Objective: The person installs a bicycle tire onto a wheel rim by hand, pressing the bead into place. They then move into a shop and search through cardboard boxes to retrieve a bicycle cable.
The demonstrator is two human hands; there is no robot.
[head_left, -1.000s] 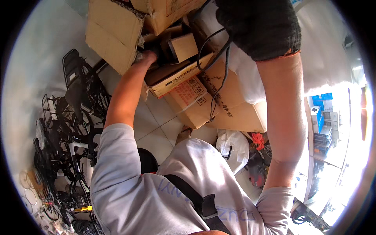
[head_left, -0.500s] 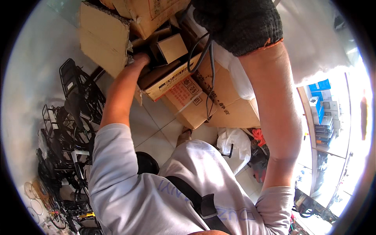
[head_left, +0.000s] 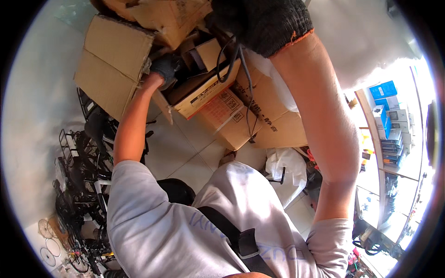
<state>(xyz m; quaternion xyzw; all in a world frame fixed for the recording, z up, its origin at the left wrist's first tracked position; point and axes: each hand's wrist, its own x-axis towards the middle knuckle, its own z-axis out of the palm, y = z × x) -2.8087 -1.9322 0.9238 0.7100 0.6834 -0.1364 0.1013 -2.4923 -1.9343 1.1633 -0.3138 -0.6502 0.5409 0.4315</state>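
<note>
One small box [head_left: 211, 54] sits just right of the left hand [head_left: 165, 67]; fingers there, or on the right hand [head_left: 264, 24], I can't tell.

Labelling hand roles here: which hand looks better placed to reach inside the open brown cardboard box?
Probably the dark-gloved left hand, at the mouth of the box; the black-gloved right hand is beside a looped black cable.

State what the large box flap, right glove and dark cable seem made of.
Box flap: matte tan cardboard, probably corrugated, given its ragged edge. Right glove: dark knitted fabric, fibre unclear, by its fuzzy surface. Cable: likely smooth rubber or plastic, bending in loops.
</note>
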